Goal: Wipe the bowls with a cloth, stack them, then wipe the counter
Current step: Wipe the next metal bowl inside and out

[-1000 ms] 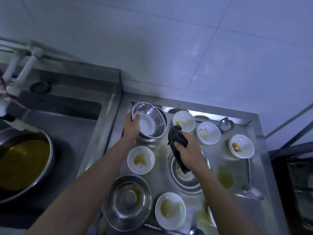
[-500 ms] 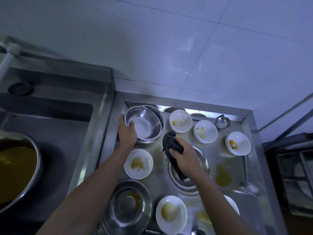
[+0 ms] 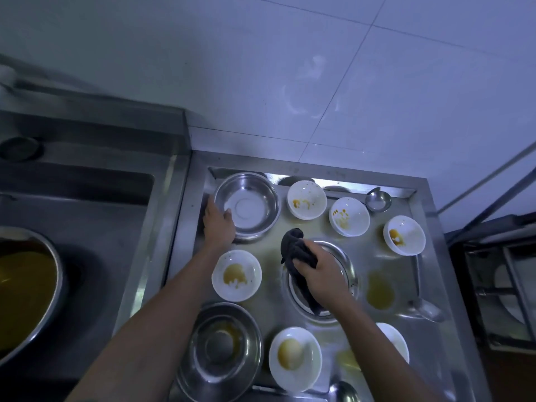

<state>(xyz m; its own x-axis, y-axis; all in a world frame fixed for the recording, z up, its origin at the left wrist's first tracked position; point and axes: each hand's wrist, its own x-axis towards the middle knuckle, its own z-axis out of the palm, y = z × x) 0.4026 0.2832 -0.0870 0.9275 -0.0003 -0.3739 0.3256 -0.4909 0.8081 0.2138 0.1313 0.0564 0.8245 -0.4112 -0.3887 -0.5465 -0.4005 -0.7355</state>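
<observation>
Left hand (image 3: 218, 224) grips the near-left rim of the clean, shiny round steel bowl (image 3: 248, 206) at the back left of the stainless steel counter (image 3: 359, 258). Right hand (image 3: 322, 272) clutches the bunched dark grey cloth (image 3: 295, 248) over a second steel bowl (image 3: 346, 264) mid-counter. Small white bowls smeared with yellow sauce (image 3: 236, 275) sit all around them.

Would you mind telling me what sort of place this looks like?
Probably a commercial kitchen's washing-up area: a stainless steel counter crowded with sauce-stained white bowls, a steel sink alongside, and a tiled wall.
</observation>
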